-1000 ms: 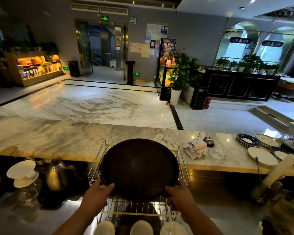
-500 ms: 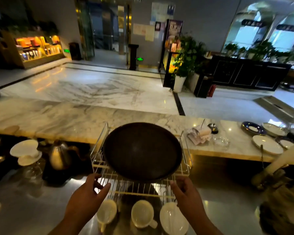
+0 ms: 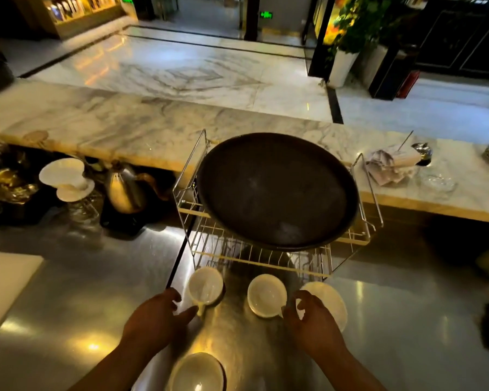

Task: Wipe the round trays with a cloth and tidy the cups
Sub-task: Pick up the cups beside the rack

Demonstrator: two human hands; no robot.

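Note:
A dark round tray point(image 3: 275, 190) lies tilted on top of a wire dish rack point(image 3: 266, 255) at the back of the steel counter. In front of the rack stand two white cups, the left cup point(image 3: 205, 286) and the middle cup point(image 3: 266, 294), with a white saucer point(image 3: 332, 301) to their right. My left hand point(image 3: 156, 320) hovers with fingers apart, its fingertips at the left cup's handle. My right hand point(image 3: 312, 323) is open too, fingers by the middle cup's handle and over the saucer. A third white cup point(image 3: 196, 372) sits nearest me.
A metal kettle point(image 3: 124, 190) and stacked white dishes point(image 3: 68, 179) stand at the left under the marble ledge point(image 3: 124, 128). Crumpled paper point(image 3: 390, 165) and a glass dish point(image 3: 435, 182) lie on the ledge at right. A white board point(image 3: 3, 283) sits at the left edge.
Both hands let go of the round tray, which now rests on the rack. They have dropped down toward the cups in front of it. The camera has tilted downward.

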